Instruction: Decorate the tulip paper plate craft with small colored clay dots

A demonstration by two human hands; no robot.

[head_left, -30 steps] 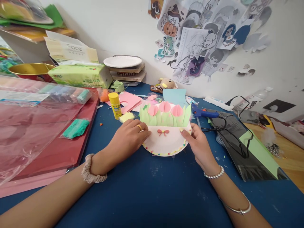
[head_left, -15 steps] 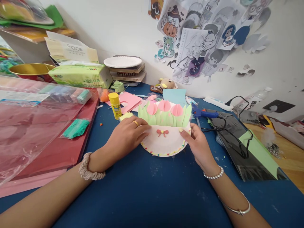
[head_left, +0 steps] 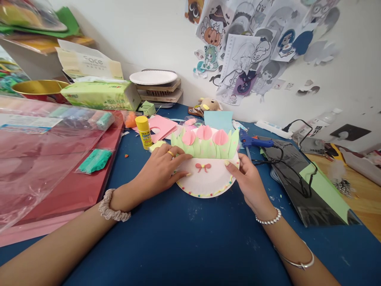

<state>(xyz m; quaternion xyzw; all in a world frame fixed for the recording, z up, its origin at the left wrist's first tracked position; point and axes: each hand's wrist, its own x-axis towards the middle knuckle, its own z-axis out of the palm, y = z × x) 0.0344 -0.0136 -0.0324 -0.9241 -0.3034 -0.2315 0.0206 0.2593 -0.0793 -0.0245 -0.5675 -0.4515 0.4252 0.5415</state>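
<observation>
A half-round white paper plate pocket [head_left: 205, 182] is tilted up over the blue table, with a red clay bow and a line of coloured dots along its curved rim. Green paper leaves [head_left: 208, 150] and three pink paper tulips [head_left: 204, 134] rise from behind its straight edge. My left hand [head_left: 162, 165] grips the pocket's upper left side, index finger and thumb spread over its front. At the right edge, my right hand [head_left: 247, 172] pinches the plate, thumb in front and other fingers behind, partly hidden.
A yellow glue stick [head_left: 144, 133] stands left of the plate, near pink paper scraps [head_left: 163, 126]. To the right lies a blue hot glue gun [head_left: 256, 142] with a black cord. Bagged clay [head_left: 95, 161] and red sheets lie left; a tissue pack [head_left: 101, 94] is behind.
The leaves and tulips have shifted slightly left against the plate. My left thumb and index finger have spread further apart over its front; my right hand stays almost still.
</observation>
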